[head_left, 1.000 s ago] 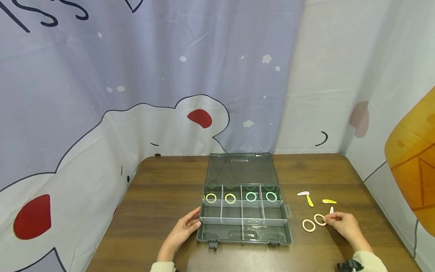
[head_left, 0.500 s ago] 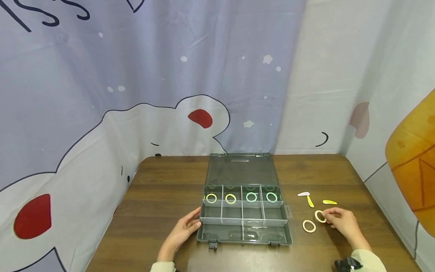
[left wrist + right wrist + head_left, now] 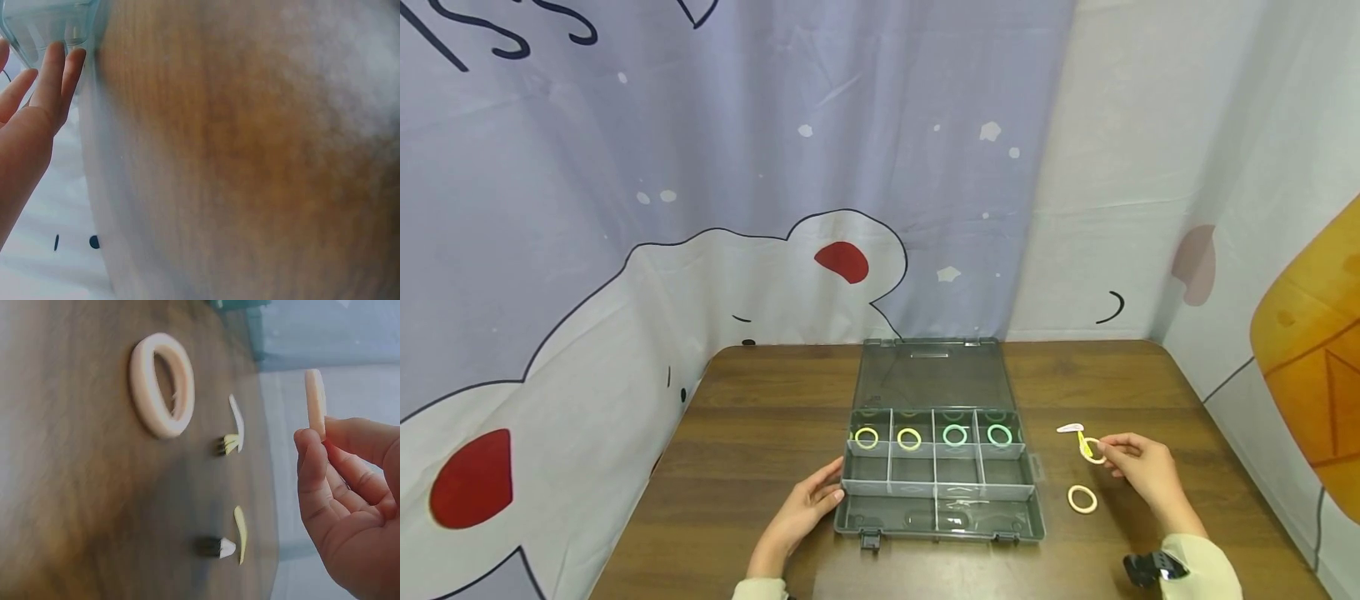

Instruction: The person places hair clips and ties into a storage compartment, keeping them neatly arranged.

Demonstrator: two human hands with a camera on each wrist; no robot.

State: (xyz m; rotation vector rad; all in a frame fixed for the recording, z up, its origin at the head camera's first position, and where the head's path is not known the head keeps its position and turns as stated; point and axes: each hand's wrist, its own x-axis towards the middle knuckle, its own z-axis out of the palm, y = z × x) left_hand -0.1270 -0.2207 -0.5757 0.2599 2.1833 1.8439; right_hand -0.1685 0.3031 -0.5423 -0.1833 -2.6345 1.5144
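Observation:
My right hand pinches a cream hair tie between thumb and fingertips, above the table on the right. In the head view this ring overlaps a yellow hair clip. A second cream hair tie lies flat nearer me. At the left side of a grey see-through compartment box, my left hand rests with extended fingers against its wall. Single yellow hair ties sit in the two left back compartments, green hair ties in the two right ones.
The box's lid lies back toward the curtain. A pale pink hair clip touches the yellow one. Another yellow clip and a white clip are hidden behind my right hand in the head view.
My right hand has picked up the farther cream hair tie and carried it back and slightly left. The other hair tie, the box and my left hand have stayed put.

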